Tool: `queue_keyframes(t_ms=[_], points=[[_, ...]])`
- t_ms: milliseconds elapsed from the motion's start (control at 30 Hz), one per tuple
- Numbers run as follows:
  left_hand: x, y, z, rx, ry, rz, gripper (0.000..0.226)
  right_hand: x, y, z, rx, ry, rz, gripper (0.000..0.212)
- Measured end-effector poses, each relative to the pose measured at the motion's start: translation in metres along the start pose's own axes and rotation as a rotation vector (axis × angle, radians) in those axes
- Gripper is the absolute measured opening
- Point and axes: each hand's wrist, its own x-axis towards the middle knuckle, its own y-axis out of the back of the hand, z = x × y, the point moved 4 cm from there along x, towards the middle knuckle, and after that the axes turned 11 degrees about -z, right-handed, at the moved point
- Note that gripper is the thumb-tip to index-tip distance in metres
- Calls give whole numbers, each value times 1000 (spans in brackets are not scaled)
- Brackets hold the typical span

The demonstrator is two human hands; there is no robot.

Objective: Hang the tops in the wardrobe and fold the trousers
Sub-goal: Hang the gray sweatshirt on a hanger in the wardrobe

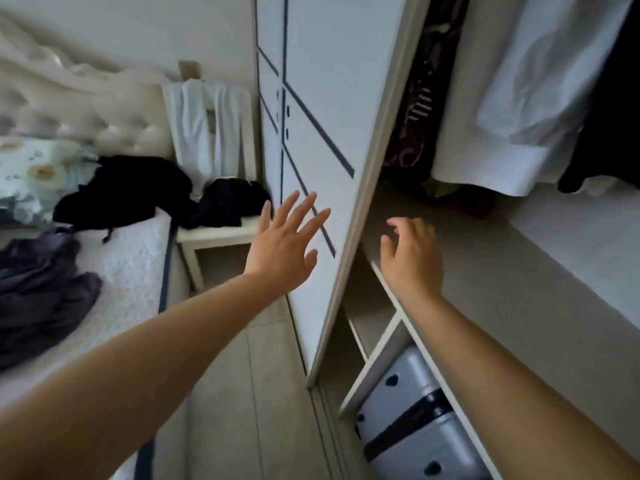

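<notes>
**Both hands empty at the wardrobe door**

Nearest, a grey suitcase point(415, 417) lies in the low compartment of the wardrobe. Above it the right hand point(412, 258) hovers over the shelf point(491, 292), fingers loosely curled and holding nothing. The left hand point(284, 244) is spread wide with straight fingers at the face of the white door point(322, 98); contact cannot be told.

The door's edge stands just beside the right hand, so a push toward the opening would likely nip those fingers.

On the bed point(131, 265) lie a grey garment point(38, 289) and, farther on, a black heap point(121, 192). Beyond, the chair point(214, 233) carries 1 black piece point(232, 202) on its seat and a white top point(204, 133) over its back. The dark pieces are crumpled, so a top could be mistaken for trousers.

Farthest, a white shirt point(519, 98) hangs inside. Its hem could catch in the door.

No brand, label or writing is legible anywhere.
</notes>
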Motion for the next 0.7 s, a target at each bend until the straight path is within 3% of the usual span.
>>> queue_keyframes(t_ms=[333,533,700], points=[[-171,-91,-196,-207,508,-210,69,-40,-158,-172,110,225,-489,33],[-257,-109,-284,-308,797,-197,64,-71,-238,-282,155,384,-701,33],[-314,-138,-323,-368,1031,-208,64,-93,-300,-347,254,360,-859,28]])
